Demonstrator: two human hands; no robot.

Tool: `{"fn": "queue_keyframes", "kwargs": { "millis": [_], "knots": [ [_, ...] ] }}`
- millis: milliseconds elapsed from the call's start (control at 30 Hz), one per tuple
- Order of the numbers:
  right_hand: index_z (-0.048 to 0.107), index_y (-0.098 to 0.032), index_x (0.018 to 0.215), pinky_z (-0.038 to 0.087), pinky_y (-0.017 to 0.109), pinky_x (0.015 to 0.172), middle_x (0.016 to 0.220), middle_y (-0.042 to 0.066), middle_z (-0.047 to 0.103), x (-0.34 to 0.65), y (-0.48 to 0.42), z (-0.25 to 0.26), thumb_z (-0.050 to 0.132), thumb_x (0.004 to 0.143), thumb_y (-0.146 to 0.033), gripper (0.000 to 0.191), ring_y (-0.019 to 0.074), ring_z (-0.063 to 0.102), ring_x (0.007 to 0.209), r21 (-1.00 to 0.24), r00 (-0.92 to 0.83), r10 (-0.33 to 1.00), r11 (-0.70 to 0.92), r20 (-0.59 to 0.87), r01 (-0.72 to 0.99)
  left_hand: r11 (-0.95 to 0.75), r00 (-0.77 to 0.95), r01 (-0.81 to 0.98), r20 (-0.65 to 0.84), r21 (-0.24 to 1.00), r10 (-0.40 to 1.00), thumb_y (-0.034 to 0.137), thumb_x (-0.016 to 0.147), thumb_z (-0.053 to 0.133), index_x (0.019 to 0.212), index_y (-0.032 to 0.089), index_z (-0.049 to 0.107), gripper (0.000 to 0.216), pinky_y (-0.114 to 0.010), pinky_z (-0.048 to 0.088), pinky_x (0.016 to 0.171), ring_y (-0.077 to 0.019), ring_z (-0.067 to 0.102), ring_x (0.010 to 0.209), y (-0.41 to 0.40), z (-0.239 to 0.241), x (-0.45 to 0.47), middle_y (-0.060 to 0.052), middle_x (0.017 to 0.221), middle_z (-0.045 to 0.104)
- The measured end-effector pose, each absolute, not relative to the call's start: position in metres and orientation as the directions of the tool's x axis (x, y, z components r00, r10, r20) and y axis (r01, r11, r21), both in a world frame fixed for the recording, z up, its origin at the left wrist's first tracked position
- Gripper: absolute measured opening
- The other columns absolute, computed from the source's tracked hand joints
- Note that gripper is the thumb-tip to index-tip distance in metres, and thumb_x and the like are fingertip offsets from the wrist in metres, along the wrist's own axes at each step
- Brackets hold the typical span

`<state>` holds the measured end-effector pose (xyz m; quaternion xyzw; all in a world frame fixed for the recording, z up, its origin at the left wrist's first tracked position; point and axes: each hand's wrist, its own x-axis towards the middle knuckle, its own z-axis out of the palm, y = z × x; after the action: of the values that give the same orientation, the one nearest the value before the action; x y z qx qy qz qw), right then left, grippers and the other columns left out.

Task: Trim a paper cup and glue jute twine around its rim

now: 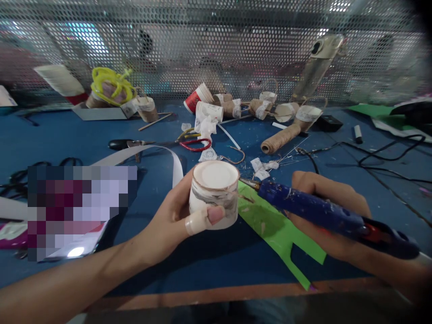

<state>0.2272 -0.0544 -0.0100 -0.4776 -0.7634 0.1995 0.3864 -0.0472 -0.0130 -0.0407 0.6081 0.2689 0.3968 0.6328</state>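
Observation:
My left hand (175, 220) is wrapped round an upside-down paper cup (213, 194) partly wound with brown twine; the thumb, with a plaster on it, presses the cup's side. My right hand (329, 211) grips a blue hot glue gun (324, 213). Its nozzle points left and touches the cup's upper right side, where a twine strand runs. Both are held just above a green paper sheet (276, 227) lying on the blue table (67, 130).
Scissors (189, 143), a twine spool (280, 138), several twine-wrapped cups (259, 108), a red cup (197, 96), a yellow cord bundle (111, 85), white strips and black cables (381, 157) litter the table. A perforated metal screen (216, 45) stands behind. A phone lies at left.

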Motion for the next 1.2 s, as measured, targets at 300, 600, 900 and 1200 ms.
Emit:
{"fn": "queue_keyframes", "kwargs": {
  "millis": [300,600,900,1200],
  "knots": [
    [0.045,-0.023,0.071,0.029,0.028,0.049,0.065,-0.006,0.047,0.229,-0.052,-0.025,0.069,0.073,-0.009,0.028,0.0102,0.042,0.054,-0.696,-0.265,0.823,0.567,0.503,0.441,-0.042,0.543,-0.188,0.139,0.981,0.828,0.033,0.089,0.075,0.130,0.030,0.065,0.043,-0.034,0.057,0.095,-0.0283,0.068,0.112,-0.010,-0.034,-0.040,-0.003,0.120,0.073],
    [0.044,-0.025,0.069,0.029,0.029,0.047,0.062,-0.006,0.046,0.228,-0.052,-0.023,0.069,0.076,-0.019,0.027,0.0120,0.041,0.051,-0.680,-0.216,0.845,0.524,0.489,0.513,-0.053,0.536,-0.164,0.134,0.985,0.834,0.041,0.087,0.076,0.133,0.031,0.062,0.050,-0.040,0.056,0.099,-0.0320,0.065,0.116,-0.013,-0.037,-0.044,-0.005,0.124,0.071],
    [0.044,-0.025,0.069,0.033,0.028,0.049,0.062,-0.006,0.047,0.227,-0.054,-0.011,0.065,0.079,-0.017,0.024,0.0118,0.043,0.051,-0.680,-0.298,0.846,0.533,0.442,0.503,-0.043,0.542,-0.163,0.126,0.986,0.831,0.038,0.088,0.076,0.129,0.027,0.064,0.044,-0.036,0.058,0.093,-0.0291,0.068,0.108,-0.012,-0.032,-0.041,-0.006,0.117,0.072],
    [0.044,-0.024,0.067,0.030,0.028,0.047,0.061,-0.007,0.049,0.231,-0.050,-0.025,0.070,0.075,-0.014,0.029,0.0109,0.043,0.050,-0.685,-0.186,0.874,0.470,0.449,0.557,-0.037,0.527,-0.141,0.107,0.989,0.843,0.038,0.087,0.075,0.127,0.028,0.064,0.043,-0.039,0.057,0.094,-0.0323,0.067,0.111,-0.012,-0.034,-0.042,-0.005,0.118,0.074]
  ]
}}
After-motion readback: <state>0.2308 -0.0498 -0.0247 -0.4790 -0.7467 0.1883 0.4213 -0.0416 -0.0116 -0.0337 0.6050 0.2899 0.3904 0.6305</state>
